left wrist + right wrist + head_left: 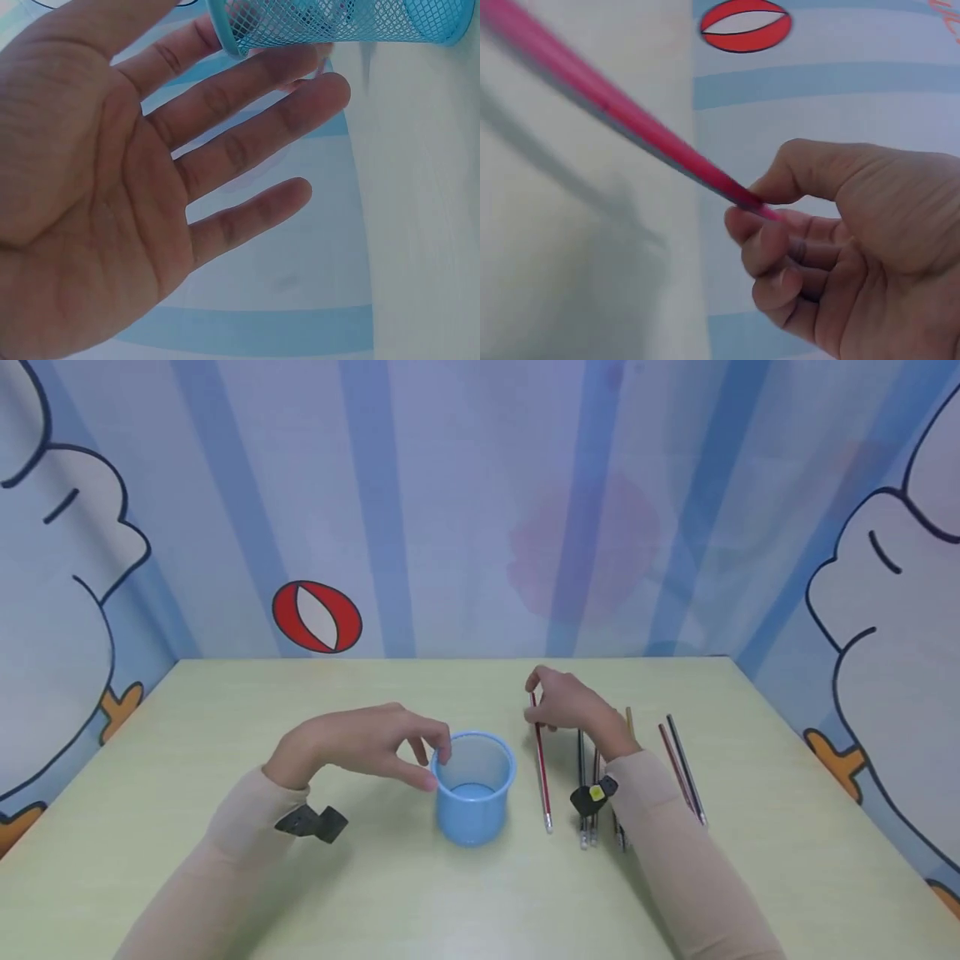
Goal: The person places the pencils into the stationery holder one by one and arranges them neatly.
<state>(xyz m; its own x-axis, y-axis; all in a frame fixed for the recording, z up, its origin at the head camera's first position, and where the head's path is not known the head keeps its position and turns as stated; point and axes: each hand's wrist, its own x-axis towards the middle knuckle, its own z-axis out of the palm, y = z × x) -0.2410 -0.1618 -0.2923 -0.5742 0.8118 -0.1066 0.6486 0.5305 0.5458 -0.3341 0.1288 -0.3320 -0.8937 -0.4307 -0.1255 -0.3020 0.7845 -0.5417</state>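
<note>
A light-blue mesh pen cup (471, 814) stands upright on the table. My left hand (367, 745) is at its left rim, with thumb and forefinger close against the edge. In the left wrist view the other fingers (251, 142) stretch out, fairly straight, below the cup's rim (223, 26); the thumb's tip is out of view. Beyond the cup to the right, my right hand (566, 700) pinches the far end of a red pencil (543, 768) between thumb and fingers. That pencil slants toward me, its pale eraser end nearest. The right wrist view shows the pinched pencil (652, 135) close up.
Several dark and reddish pencils (582, 777) lie under and beside my right forearm, partly hidden by it. Farther right lie a red pencil (676, 764) and a dark pencil (686, 768) side by side. A striped, printed backdrop (472, 510) rises behind the pale table (360, 893).
</note>
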